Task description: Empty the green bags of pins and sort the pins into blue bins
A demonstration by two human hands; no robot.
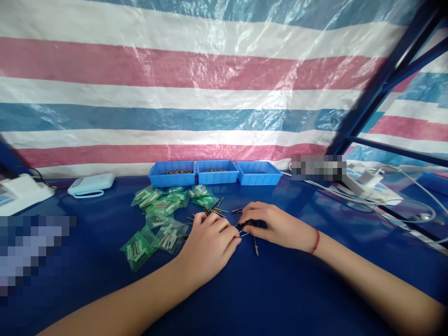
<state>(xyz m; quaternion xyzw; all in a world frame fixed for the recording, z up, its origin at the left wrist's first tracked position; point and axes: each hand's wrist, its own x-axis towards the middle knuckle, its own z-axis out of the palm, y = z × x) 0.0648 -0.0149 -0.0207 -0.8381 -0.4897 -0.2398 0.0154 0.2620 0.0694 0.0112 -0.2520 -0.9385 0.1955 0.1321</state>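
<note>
My left hand (212,240) rests low over the blue table with its fingers curled down together. Its fingertips are hidden, so I cannot see what lies under them. Just beyond it is a loose pile of thin brass-and-dark metal pins (217,210) that look like blind rivets. Opposite, my right hand (268,224) is closed, thumb and fingers pinching a few of these dark metal pins (248,224). A single pin (256,246) lies on the table below the right thumb. Left of my left hand are several green-tinted plastic bags (170,235) with small metal parts inside.
Behind the bags stand three blue bins: the left bin (171,180) and middle bin (217,178) hold small metal parts. The right bin (259,179) shows no contents. A pale blue device with a strap (91,185) lies left. White cables (345,192) and a power strip (385,191) run right.
</note>
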